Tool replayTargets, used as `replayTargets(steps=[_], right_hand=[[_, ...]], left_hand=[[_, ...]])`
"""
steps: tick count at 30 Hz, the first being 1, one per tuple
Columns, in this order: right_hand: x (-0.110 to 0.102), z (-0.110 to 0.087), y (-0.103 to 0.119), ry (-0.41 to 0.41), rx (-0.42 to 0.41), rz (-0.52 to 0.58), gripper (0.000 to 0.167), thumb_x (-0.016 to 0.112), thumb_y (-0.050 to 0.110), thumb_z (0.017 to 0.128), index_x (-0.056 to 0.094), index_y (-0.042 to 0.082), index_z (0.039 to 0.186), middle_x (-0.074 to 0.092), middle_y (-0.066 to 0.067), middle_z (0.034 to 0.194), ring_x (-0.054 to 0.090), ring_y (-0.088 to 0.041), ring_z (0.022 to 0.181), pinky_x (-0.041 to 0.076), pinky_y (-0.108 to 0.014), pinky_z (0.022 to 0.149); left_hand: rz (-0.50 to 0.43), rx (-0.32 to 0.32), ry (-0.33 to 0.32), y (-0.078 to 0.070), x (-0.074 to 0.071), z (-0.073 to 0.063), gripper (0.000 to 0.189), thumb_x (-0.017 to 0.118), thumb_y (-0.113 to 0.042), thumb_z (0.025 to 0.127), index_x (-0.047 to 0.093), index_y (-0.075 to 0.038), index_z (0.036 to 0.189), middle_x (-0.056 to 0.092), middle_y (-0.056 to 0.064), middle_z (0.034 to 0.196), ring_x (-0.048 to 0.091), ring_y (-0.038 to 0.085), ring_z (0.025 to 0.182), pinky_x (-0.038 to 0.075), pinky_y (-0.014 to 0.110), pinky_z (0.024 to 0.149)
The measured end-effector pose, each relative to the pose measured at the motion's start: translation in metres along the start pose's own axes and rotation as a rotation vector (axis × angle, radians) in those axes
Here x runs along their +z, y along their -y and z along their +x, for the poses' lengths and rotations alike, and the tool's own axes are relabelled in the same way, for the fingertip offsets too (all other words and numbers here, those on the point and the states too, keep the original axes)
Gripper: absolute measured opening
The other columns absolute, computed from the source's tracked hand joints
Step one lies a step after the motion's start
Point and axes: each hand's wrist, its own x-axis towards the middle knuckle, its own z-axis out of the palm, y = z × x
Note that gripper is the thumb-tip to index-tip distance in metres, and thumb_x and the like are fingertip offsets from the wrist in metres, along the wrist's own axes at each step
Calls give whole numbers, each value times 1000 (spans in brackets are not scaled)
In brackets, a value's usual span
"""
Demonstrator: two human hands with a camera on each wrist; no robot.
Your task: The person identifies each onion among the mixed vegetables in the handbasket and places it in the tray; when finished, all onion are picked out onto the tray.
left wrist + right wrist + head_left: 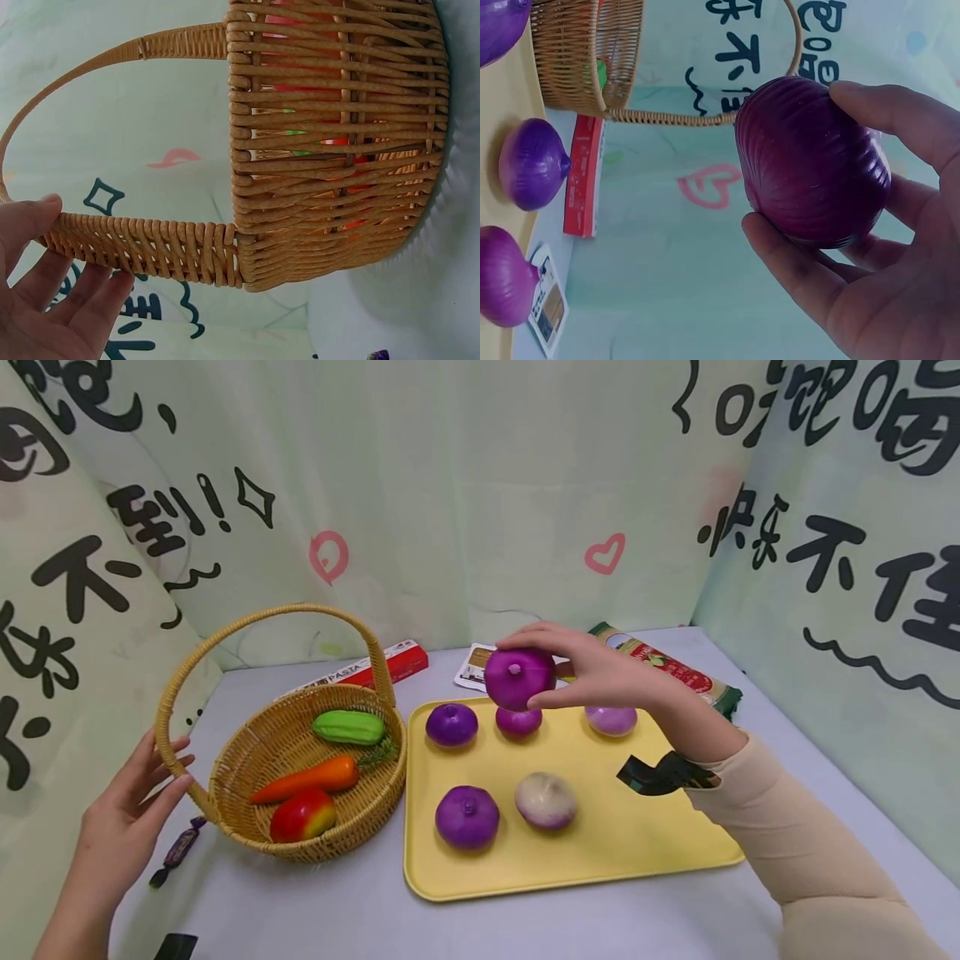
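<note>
My right hand (pixel 585 667) grips a shiny purple onion (pixel 517 678) above the back of a yellow tray (pixel 637 827). In the right wrist view, thumb and fingers curl round the onion (pixel 814 161) from its sides. On the left, my left hand (pixel 131 818) holds the side of the wicker basket's handle (pixel 174 718), thumb on one side and fingers on the other. The wicker basket (pixel 315 852) stands on the table and contains a green ridged vegetable (pixel 348 727), a carrot (pixel 311 779) and a red-yellow mango (pixel 302 816). The handle (pixel 150 244) also shows close up in the left wrist view.
Several onions lie on the tray, among them a purple one (pixel 467 818) and a whitish one (pixel 546 800). Behind are a red pasta box (pixel 405 662), a white packet (pixel 474 667) and a green-red bag (pixel 675 672). A wrapped candy (pixel 178 852) lies left of the basket.
</note>
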Motion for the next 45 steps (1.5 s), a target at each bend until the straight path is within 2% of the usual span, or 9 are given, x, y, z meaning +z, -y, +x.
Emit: replayTargets(steps=[13,23,30,36,42,45], right_hand=[[-14,-30,-9,-10,80,52,61,73,17,82,46,21,137,46,-1,132,54,-15,114,53,-26,91],[-14,-65,-32,-80,190,124,63,71,11,83,44,18,139,45,-2,131,60,-14,107,54,-25,88],[-17,-81,-31,-124,267,136,63,72,12,82,45,19,139,41,0,132,59,-14,107,55,-26,84],[-20,-91,-32,-124,278,122,62,71,13,83,44,22,139,44,-1,132,60,-12,107,56,-25,83],[-20,-99,-40,-129,245,122,62,70,10,83,44,17,139,46,-1,131,58,-7,109,56,-25,83],[-18,-104,-46,-142,254,123,62,70,10,83,44,15,139,47,-1,129,57,-6,108,57,-26,82]], left_hand=[[6,-6,6,0,-1,-1,66,55,-27,95,18,-42,148,47,-23,139,39,-26,109,37,-6,75],[-15,24,-11,-1,1,-1,66,56,-23,94,22,-39,148,47,-26,135,38,-28,105,36,-7,75],[-4,25,-25,1,3,0,65,56,-23,94,22,-40,148,47,-23,137,38,-28,105,35,-8,76],[4,36,-28,2,3,0,65,56,-23,94,22,-40,148,47,-24,136,37,-28,104,35,-8,76],[3,39,-22,2,3,-1,66,56,-23,94,22,-39,148,47,-24,136,38,-28,104,35,-7,76],[-3,42,-22,2,3,-1,66,56,-22,94,22,-39,148,47,-24,137,38,-28,104,35,-8,76]])
